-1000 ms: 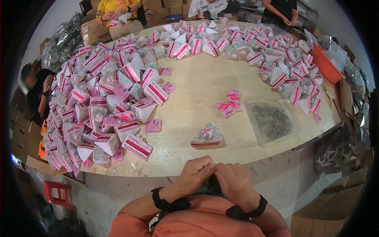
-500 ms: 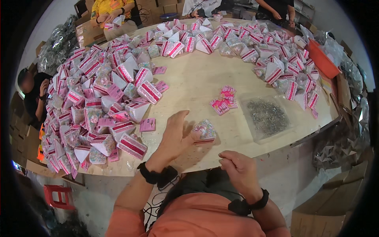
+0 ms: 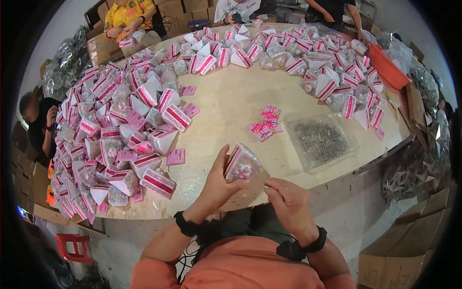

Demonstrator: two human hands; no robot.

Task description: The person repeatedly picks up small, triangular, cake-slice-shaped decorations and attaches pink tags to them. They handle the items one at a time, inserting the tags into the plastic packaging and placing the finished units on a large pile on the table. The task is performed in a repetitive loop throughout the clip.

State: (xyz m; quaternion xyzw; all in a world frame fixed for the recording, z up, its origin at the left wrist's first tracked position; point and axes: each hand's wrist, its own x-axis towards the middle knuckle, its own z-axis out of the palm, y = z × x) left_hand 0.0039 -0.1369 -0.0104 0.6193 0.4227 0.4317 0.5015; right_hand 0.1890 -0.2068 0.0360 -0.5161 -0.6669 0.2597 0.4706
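My left hand [image 3: 214, 187] is closed around a wedge-shaped cake slice [image 3: 246, 166] in clear plastic, gripping it between thumb and fingers. The slice has pink and white striped sides and a speckled, multicoloured face, and it is tilted above the near table edge. Just right of it, my right hand [image 3: 291, 201] is pinched at thumb and forefinger. A small thin metal-looking piece sticks out of that pinch, close to the slice's plastic wrap; its full shape is hidden. Beyond my hands lie pink printed cards [image 3: 265, 126] and a clear shallow box [image 3: 294, 126] of small metal pieces [image 3: 321, 139].
Many wrapped cake slices [image 3: 159, 183] are heaped along the left, far and right sides of the pale wooden table [image 3: 226, 108]. An orange tub [image 3: 389, 70] stands at the right edge. Other people sit or stand around the table. A red stool [image 3: 74, 246] is at lower left.
My left hand has lifted and turned the cake slice, bringing its striped edge up. My right hand has shifted slightly toward it. The whole view has moved slightly.
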